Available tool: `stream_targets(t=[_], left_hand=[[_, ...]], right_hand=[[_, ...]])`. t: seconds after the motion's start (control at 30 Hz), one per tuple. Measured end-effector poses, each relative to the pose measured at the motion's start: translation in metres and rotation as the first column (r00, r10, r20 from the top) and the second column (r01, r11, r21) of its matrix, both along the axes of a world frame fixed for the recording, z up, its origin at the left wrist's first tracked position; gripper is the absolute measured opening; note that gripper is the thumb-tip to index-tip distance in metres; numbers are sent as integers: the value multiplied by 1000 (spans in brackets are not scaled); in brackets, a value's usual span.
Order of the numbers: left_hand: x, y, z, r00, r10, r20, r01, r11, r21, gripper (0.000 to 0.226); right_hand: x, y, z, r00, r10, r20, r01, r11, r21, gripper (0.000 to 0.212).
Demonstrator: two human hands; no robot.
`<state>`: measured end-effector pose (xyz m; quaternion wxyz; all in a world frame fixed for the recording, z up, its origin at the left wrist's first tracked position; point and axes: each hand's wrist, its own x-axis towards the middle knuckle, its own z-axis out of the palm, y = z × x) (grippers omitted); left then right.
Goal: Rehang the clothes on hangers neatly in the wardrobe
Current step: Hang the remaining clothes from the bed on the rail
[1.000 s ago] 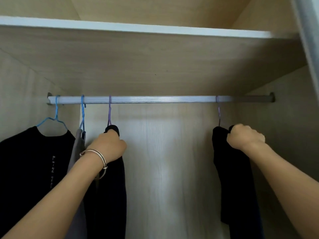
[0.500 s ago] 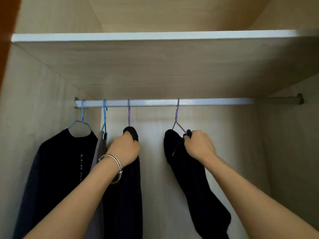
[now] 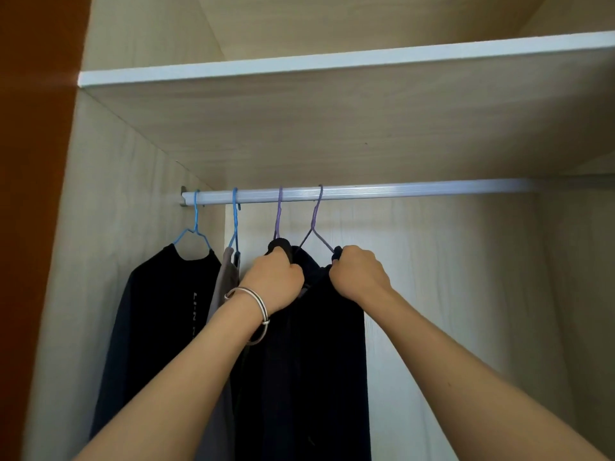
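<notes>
Rail [image 3: 416, 191]: left hand [image 3: 274, 281] clenched on dark garment [image 3: 279, 243], right hand [image 3: 357, 276] gripping shoulder of neighbouring garment [image 3: 332, 344] on purple hanger [image 3: 314, 224], likely closing gap neatly.

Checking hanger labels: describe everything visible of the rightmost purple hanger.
The rightmost purple hanger is thin, coated-looking wire. Its hook sits over the pale rail, close beside another purple hanger, whose black top the left hand grips. The neck leans slightly. Its shoulders run into a dark garment hanging from it. The right hand grips that garment at the hanger's right shoulder.
</notes>
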<state>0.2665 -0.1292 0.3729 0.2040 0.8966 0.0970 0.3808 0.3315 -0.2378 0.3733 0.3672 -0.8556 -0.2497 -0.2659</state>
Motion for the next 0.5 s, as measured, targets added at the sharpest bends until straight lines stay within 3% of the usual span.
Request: stream_targets(t=[0.27, 0.4, 0.5], left_hand=[[-4, 3, 2, 1000, -18, -2, 18, 999, -33, 26], [-5, 0, 2, 1000, -8, -15, 8, 1000, -19, 12], [-3, -1, 1, 1000, -15, -17, 15, 1000, -19, 18]], right_hand=[[1, -6, -2, 997, -68, 26, 67, 998, 11, 26], [2, -9, -1, 992, -119, 40, 119, 993, 15, 26], [5, -15, -1, 987, -147, 67, 146, 989, 18, 28]])
